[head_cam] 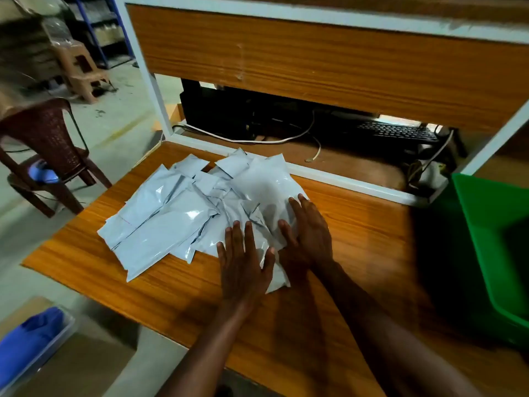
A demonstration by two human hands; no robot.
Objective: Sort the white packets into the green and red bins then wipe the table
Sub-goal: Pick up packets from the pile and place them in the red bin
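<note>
White packets (171, 213) heaped mid wooden surface (357, 224), overlapping. Left hand (243, 262) and right hand (307, 236) both flat, fingers straight, pressing on near-right packets, nothing grasped. Green bin (495, 239) at surface's right edge.

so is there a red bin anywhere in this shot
No, only a green bin shows, at the right edge beside the table; both hands lie flat on the white packets.
</note>
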